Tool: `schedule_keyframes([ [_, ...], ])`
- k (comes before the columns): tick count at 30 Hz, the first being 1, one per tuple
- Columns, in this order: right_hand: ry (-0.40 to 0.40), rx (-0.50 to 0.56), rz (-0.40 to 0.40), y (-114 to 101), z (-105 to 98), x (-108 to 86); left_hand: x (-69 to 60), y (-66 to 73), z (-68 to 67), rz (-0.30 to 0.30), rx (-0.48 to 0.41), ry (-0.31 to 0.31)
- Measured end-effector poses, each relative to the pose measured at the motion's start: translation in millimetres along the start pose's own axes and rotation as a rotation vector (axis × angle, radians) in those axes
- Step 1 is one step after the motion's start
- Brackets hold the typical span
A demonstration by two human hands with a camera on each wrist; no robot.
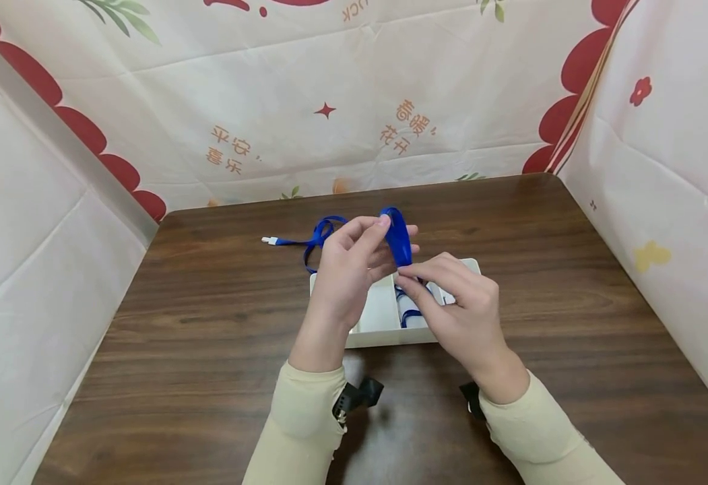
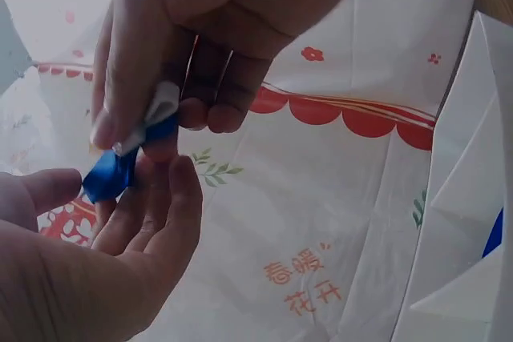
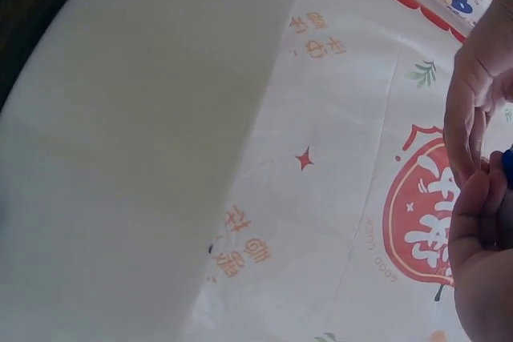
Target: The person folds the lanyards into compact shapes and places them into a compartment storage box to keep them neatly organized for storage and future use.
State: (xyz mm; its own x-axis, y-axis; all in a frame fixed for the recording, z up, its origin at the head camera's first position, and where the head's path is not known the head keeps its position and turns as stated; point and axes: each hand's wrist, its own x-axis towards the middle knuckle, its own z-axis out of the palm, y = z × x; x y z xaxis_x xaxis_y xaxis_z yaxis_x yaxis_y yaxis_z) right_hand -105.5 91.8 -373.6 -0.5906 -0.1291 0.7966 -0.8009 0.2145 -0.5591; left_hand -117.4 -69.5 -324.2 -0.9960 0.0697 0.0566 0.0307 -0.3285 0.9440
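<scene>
A blue lanyard [image 1: 399, 239] is looped between the two hands, above a white box. My left hand [image 1: 347, 266] holds the top of the loop by the thumb, with the other fingers stretched out behind it. At the loop's lower end, my right hand [image 1: 457, 303] pinches the strap between thumb and fingertips. In the left wrist view a white end piece [image 2: 164, 102] shows at the right hand's pinch, beside the blue strap [image 2: 112, 174]. The right wrist view catches only a bit of blue at its edge.
The white divided box [image 1: 380, 337] stands under the hands, with more blue cord [image 1: 411, 315] in one compartment. Behind the left hand, a blue strap with a white clip [image 1: 270, 240] lies on the brown table [image 1: 208, 323]. Printed cloth [image 1: 305, 81] walls in the table.
</scene>
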Motion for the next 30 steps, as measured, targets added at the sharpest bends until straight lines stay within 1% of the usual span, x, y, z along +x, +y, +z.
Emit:
schedule_keyframes([
  [2,-0.013,0.082,0.047,0,0,-1.6,0.8,-0.9,-2.2,0.005,-0.029,-0.018],
  [4,-0.028,0.168,0.103,0,0,-4.5,1.1,-2.2,-3.5,0.029,-0.045,-0.025],
  [6,-0.032,0.229,0.144,0,-1,-7.8,1.1,-3.4,-4.3,0.056,-0.055,-0.039],
  [8,-0.038,0.251,0.162,0,-2,-10.8,0.4,-4.4,-5.4,0.071,-0.053,-0.050],
  [9,-0.039,0.256,0.159,1,-2,-11.4,0.2,-4.6,-6.1,0.075,-0.047,-0.053],
  [12,-0.046,0.278,0.096,3,-2,-10.4,0.9,-5.0,-8.9,0.083,-0.055,-0.049],
  [15,-0.070,0.315,0.014,5,-2,-8.5,1.9,-5.1,-11.4,0.076,-0.089,-0.031],
  [16,-0.082,0.311,-0.013,5,-3,-7.8,2.3,-5.3,-11.9,0.072,-0.099,-0.026],
  [18,-0.113,0.276,-0.052,6,-4,-7.4,2.6,-5.7,-12.4,0.070,-0.100,-0.015],
  [22,-0.146,0.166,-0.109,7,-8,-6.4,2.4,-5.7,-13.0,0.075,-0.069,0.012],
  [26,-0.142,0.091,-0.161,9,-9,-5.3,3.2,-6.2,-12.9,0.076,-0.040,0.023],
  [30,-0.118,0.035,-0.238,11,-9,-4.3,4.0,-10.1,-14.3,0.077,0.027,0.015],
])
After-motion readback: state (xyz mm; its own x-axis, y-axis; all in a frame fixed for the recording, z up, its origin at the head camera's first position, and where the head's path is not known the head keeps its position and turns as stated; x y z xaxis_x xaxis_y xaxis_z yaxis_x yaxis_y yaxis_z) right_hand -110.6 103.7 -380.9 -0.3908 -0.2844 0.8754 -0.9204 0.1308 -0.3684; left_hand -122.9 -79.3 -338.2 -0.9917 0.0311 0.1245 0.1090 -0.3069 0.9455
